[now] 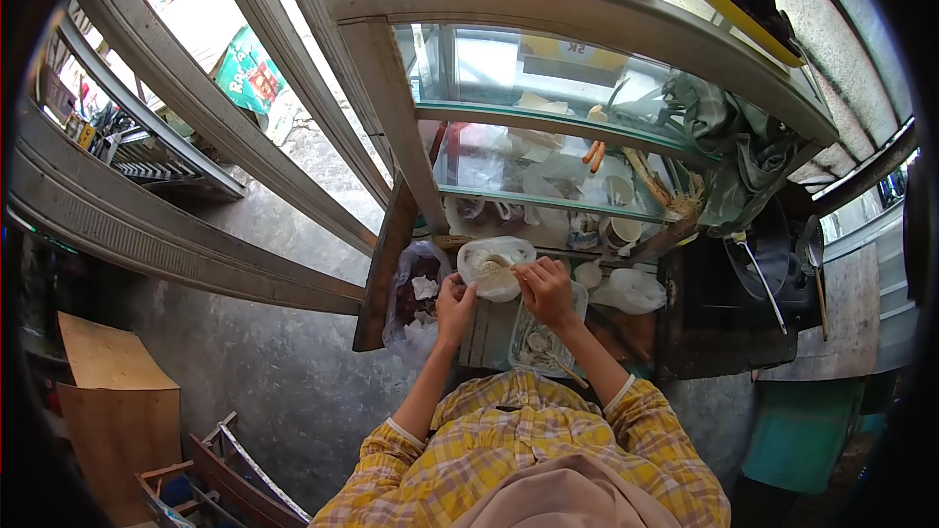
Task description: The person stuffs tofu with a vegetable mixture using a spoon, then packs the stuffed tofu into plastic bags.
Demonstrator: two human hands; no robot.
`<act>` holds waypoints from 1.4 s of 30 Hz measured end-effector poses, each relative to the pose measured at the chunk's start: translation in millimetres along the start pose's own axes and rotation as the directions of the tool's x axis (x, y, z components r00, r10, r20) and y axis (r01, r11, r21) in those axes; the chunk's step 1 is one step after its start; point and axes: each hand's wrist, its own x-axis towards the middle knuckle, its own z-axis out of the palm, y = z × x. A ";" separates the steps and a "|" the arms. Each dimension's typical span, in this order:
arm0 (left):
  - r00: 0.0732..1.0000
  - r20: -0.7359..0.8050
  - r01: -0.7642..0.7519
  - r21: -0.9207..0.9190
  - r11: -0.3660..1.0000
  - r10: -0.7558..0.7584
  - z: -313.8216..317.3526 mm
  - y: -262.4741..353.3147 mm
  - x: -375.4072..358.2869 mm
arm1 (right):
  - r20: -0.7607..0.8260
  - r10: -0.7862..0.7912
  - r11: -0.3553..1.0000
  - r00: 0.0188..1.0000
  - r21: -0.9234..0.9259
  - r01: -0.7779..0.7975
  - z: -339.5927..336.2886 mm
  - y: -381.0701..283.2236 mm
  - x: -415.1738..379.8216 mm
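Note:
A white plastic bowl (pixel 471 256) with pale, flour-like contents stands in front of me. My left hand (pixel 455 310) grips its near left rim, thumb and fingers closed on the edge. At its right side is my right hand (pixel 548 290), fingers pinched around what looks like a spoon (pixel 498 261), whose head dips into the bowl; its handle is mostly hidden by the fingers. Below my right wrist lies a clear plastic tray (pixel 523 353) with whitish mixture and a utensil in it. Left of my left hand sits a plastic bag (pixel 400 300) with crumpled white scraps.
Beyond the bowl rises a glass display case (pixel 587 115) with food plates on top. A knotted plastic bag (pixel 631 290) lies to the right. Farther right is a black stove (pixel 719 328) with a wok (pixel 758 254). Metal bars (pixel 205 98) slant along the left.

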 end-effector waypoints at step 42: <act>0.875 0.441 -0.286 0.143 0.948 0.197 44.0 31.3 -39.0 | -0.640 0.763 0.548 0.092 0.564 -0.618 -138.2 68.1 -151.0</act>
